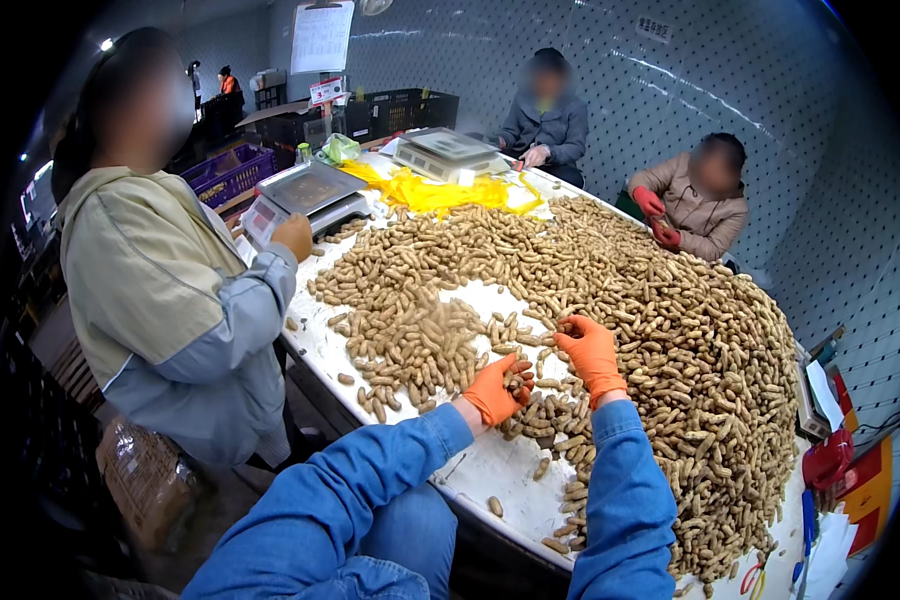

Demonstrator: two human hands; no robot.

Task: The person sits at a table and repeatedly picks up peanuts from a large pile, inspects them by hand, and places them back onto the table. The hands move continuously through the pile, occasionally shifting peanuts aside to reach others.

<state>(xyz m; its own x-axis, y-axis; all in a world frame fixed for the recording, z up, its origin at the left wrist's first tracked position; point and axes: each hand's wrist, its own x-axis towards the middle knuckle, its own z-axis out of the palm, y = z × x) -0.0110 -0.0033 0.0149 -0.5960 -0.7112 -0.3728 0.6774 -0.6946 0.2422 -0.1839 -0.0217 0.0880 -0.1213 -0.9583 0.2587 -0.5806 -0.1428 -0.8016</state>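
Observation:
A big heap of unshelled peanuts (705,375) covers much of the white table (495,465). My left hand (499,390), in an orange glove with dark fingertips, is palm up over the near side and curls around a few peanuts. To its right, my right hand (591,352), gloved alike, bends its fingers down at the inner edge of the heap; whether a peanut is between its fingertips cannot be told. Loose peanuts (521,330) lie between and beyond the hands, and a smaller pile (412,330) spreads to the left.
A person in a beige and grey jacket (172,300) stands at left by a digital scale (311,187). Another scale (450,154) and yellow mesh bags (435,191) lie at the far end. Two seated people are across the table. Scissors (754,577) lie at the lower right.

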